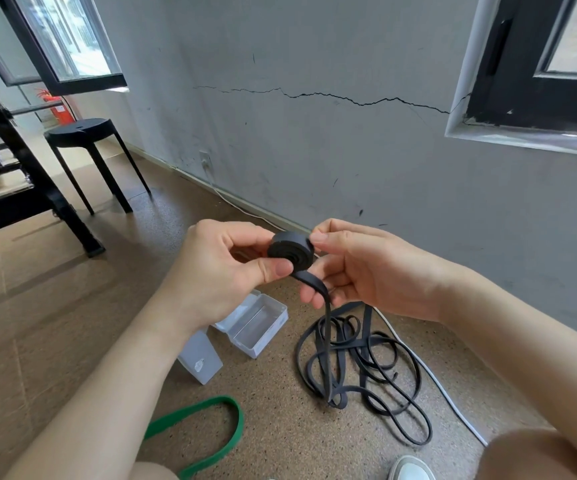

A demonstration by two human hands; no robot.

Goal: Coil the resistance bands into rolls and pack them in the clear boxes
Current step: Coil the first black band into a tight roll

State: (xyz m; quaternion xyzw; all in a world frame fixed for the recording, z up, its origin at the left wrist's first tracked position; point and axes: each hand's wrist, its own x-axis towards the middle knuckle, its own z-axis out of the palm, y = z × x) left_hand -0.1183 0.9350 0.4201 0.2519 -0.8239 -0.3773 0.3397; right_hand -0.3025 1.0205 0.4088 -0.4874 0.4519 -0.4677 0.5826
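Observation:
A black resistance band is partly wound into a tight roll (291,250), held up in front of me. My left hand (223,271) pinches the roll between thumb and fingers. My right hand (359,268) grips its right side, and the free strip runs down past those fingers. The rest of the black band (366,362) lies in a loose tangle on the floor below. An open clear box (257,325) sits on the floor under my left hand, with a second clear box (200,358) just left of it. A green band (224,427) lies looped near my left forearm.
A white cable (429,372) runs along the floor beside the grey wall. A black stool (86,133) and a black metal frame (34,188) stand at the left. My shoe (411,469) and knee show at the bottom right.

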